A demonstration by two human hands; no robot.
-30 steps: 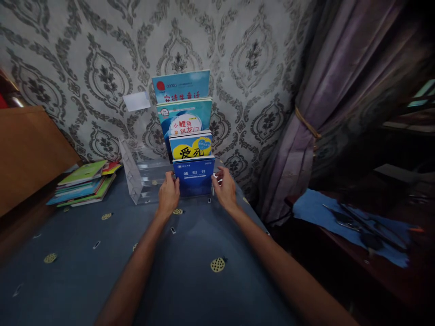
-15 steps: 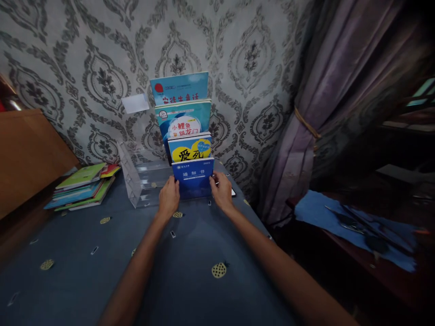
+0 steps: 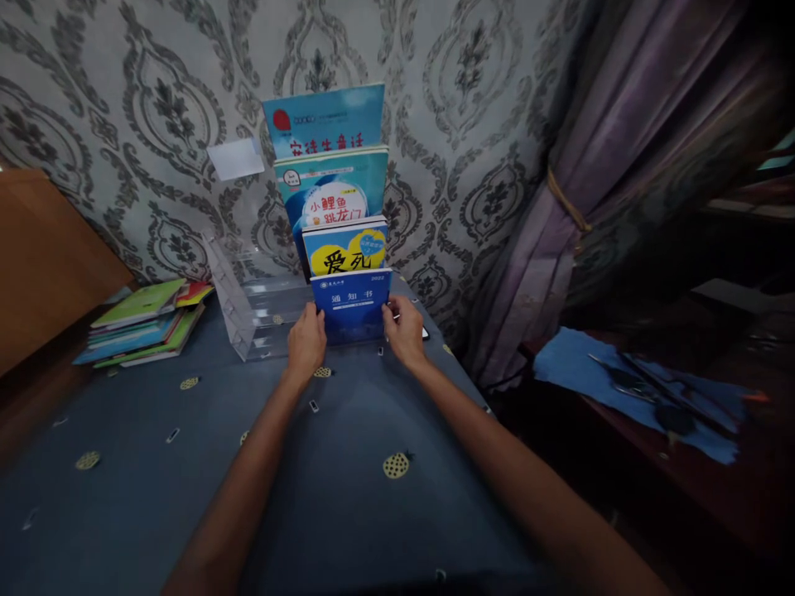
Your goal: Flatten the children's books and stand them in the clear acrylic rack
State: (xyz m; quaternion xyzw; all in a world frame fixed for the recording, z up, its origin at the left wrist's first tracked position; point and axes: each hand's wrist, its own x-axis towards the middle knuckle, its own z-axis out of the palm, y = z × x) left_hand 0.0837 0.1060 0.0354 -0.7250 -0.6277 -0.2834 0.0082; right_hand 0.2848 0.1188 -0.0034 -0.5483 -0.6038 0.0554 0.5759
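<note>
My left hand (image 3: 306, 338) has its fingers closed on the left edge of a dark blue booklet (image 3: 351, 310). On the booklet's right edge, my right hand (image 3: 403, 329) grips with thumb and fingers. The booklet stands nearly upright in the lowest front row of a clear tiered display stand (image 3: 233, 298). Rising behind it are a blue and yellow book (image 3: 341, 258), a teal book with a white oval (image 3: 334, 190) and a blue-green book (image 3: 323, 124) at the back. The lower parts of these books are hidden by those in front.
A pile of thin books (image 3: 146, 323) lies left of the stand. A white card (image 3: 236, 159) shows above the stand's left part. Patterned wallpaper is behind, a tied curtain (image 3: 527, 248) at right. Tools lie on a blue cloth (image 3: 571, 364) on a lower surface.
My view has tipped down a little, so the stand, books and pile sit higher in the picture. Both hands keep their hold on the booklet's edges.
</note>
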